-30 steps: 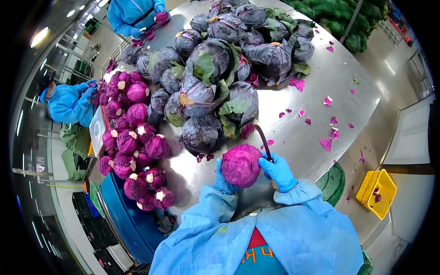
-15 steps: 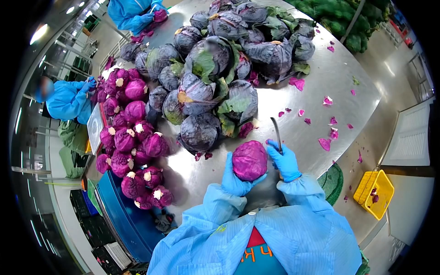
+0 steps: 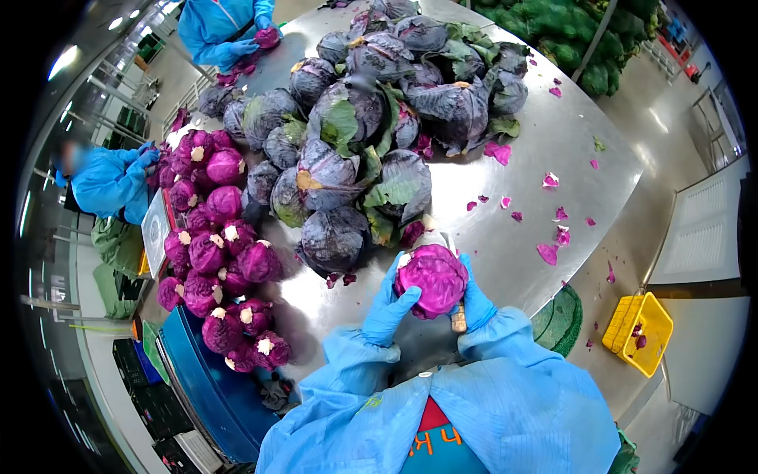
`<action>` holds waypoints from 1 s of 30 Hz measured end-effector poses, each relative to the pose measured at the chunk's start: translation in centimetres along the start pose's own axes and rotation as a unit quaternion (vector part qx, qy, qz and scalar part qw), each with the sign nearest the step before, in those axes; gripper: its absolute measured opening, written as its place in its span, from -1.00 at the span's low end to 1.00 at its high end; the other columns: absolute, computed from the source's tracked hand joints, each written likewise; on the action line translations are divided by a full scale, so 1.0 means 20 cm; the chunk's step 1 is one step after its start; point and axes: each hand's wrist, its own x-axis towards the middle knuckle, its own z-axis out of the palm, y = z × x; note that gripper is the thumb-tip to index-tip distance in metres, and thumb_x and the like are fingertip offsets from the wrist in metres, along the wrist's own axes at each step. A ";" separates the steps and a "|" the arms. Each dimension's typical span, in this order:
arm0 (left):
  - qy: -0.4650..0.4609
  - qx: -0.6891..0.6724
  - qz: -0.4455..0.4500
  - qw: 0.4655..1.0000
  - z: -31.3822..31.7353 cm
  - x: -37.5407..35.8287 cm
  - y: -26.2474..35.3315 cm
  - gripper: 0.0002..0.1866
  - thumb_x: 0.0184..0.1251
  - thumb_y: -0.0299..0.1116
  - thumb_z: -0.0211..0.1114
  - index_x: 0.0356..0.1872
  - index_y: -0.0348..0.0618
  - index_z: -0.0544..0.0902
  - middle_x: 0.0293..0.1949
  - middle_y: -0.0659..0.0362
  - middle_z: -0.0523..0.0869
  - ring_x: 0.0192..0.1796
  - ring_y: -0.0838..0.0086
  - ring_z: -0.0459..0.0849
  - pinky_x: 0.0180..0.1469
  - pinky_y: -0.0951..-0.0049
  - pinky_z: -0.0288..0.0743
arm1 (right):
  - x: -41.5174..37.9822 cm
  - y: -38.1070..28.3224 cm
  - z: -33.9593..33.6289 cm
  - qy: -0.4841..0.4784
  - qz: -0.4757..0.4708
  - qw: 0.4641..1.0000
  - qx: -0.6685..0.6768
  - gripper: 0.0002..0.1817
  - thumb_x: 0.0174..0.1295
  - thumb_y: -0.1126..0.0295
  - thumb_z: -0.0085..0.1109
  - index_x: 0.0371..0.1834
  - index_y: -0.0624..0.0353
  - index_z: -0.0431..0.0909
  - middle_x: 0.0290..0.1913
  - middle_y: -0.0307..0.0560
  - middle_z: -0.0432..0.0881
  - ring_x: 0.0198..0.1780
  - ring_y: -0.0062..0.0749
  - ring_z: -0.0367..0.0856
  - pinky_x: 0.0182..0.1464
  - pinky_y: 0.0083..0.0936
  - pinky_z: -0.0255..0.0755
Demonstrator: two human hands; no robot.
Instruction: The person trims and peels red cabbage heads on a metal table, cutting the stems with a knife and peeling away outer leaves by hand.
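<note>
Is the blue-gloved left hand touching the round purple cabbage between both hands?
Touching: in the head view, the left hand lays its thumb against the purple cabbage, no gap visible.

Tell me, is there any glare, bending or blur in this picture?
Head view: white glare on the metal table; head view: fisheye bending, with black corners; head view: the held purple cabbage is fairly clear, while a hazy smudge softens the top of one dark cabbage.

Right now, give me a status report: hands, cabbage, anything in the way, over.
Left hand grips peeled red cabbage. Right hand beside it, holding partly hidden wooden-handled knife. Unpeeled red cabbages piled just ahead.
</note>
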 end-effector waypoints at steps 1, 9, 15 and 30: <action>0.010 -0.010 -0.012 1.000 0.03 0.00 0.03 -0.11 0.25 -0.19 0.44 0.49 -0.19 0.13 0.37 0.11 0.36 0.39 0.39 0.32 0.45 0.41 0.15 | 0.02 0.02 -0.03 -0.023 0.000 1.000 -0.004 -0.38 0.35 -0.25 -0.08 0.24 -0.04 0.48 -0.06 -0.22 0.71 -0.37 -0.55 0.66 -0.42 -0.60 0.58; 0.043 -0.028 -0.118 0.992 0.06 -0.02 0.11 -0.18 0.24 -0.04 0.42 0.43 -0.15 0.26 0.24 0.18 0.51 0.20 0.46 0.53 0.19 0.43 0.49 | 0.08 0.08 -0.34 -0.235 0.104 0.964 0.069 -0.40 0.33 -0.21 0.00 0.31 -0.16 0.41 0.07 -0.27 0.67 -0.27 -0.56 0.71 -0.43 -0.65 0.63; 0.034 0.013 -0.114 0.993 0.06 -0.03 0.13 -0.17 0.26 0.00 0.39 0.45 -0.11 0.22 0.24 0.18 0.51 0.21 0.44 0.53 0.15 0.43 0.52 | 0.02 0.09 -0.16 -0.021 0.028 0.998 0.050 -0.34 0.34 -0.21 -0.02 0.37 -0.04 0.36 0.24 -0.13 0.55 0.10 -0.34 0.62 0.10 -0.37 0.58; -0.042 -0.132 0.011 0.990 -0.10 -0.13 -0.21 0.24 -0.34 -0.32 0.71 0.47 -0.21 0.10 0.34 0.06 0.39 0.37 0.23 0.41 0.41 0.18 0.28 | -0.26 -0.15 -0.01 -0.085 -0.171 0.870 -0.455 0.03 -0.23 0.50 0.62 0.44 0.09 0.28 0.46 -0.03 0.26 -0.08 -0.53 0.60 0.03 -0.54 0.51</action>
